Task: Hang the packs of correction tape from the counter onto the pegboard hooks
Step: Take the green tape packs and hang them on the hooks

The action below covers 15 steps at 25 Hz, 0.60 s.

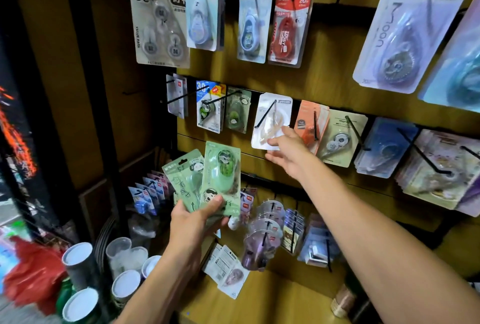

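My left hand (193,222) grips a fan of green correction tape packs (220,175) with panda pictures, held up in front of the pegboard's lower rows. My right hand (288,153) reaches toward the middle row with its fingers spread, the fingertips touching the lower edge of a white pack (272,118) that hangs on a black hook (266,114). That hand holds nothing. Two more packs (228,269) lie on the wooden counter (272,303) below.
The wooden pegboard (332,84) carries rows of hanging packs on long black hooks that stick out toward me. Large packs (405,38) hang at the upper right. Paper tubes and cups (78,258) stand at the lower left beside a red bag (31,274).
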Each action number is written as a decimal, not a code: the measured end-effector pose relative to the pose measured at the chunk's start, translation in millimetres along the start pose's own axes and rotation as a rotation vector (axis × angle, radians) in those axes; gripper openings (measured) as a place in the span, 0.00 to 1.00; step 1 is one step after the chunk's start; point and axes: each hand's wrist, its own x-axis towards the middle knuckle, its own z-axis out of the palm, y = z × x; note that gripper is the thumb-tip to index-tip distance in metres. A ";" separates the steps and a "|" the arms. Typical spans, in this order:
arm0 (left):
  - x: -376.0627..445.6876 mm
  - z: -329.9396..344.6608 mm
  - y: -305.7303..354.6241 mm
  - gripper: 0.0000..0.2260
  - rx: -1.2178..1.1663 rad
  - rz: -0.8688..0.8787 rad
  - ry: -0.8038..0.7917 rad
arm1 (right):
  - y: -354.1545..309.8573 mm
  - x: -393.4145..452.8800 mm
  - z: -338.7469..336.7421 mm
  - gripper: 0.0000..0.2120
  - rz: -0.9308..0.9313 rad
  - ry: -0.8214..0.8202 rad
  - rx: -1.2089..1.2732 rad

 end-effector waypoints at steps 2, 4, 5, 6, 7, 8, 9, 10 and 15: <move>3.4 -2.0 1.5 0.17 0.026 0.004 -0.010 | 7.3 3.8 -0.1 0.33 0.034 -0.008 -0.047; 5.8 -4.0 3.1 0.18 0.081 0.014 -0.025 | 23.5 -5.3 0.4 0.28 -0.016 0.072 -0.201; 6.1 -4.7 3.5 0.19 0.120 0.022 -0.034 | 32.0 -11.4 -0.1 0.24 -0.074 0.080 -0.256; 5.7 -4.7 3.9 0.20 0.163 0.026 -0.049 | 39.2 -18.4 -0.9 0.23 -0.131 0.013 -0.277; 4.4 -3.9 4.5 0.20 0.206 0.026 -0.073 | 43.7 -27.5 -1.4 0.23 -0.172 -0.122 -0.295; 2.2 -2.4 5.0 0.20 0.242 0.026 -0.098 | 46.3 -36.6 -2.1 0.23 -0.197 -0.268 -0.341; -0.4 -0.5 5.8 0.19 0.262 0.029 -0.115 | 47.0 -43.4 -4.3 0.24 -0.209 -0.370 -0.395; -3.0 1.3 7.0 0.19 0.261 0.037 -0.118 | 45.7 -46.9 -8.6 0.23 -0.216 -0.416 -0.428; -4.3 3.9 22.8 0.19 0.137 0.089 -0.029 | 29.4 -57.6 -40.6 0.18 -0.120 -0.567 -0.527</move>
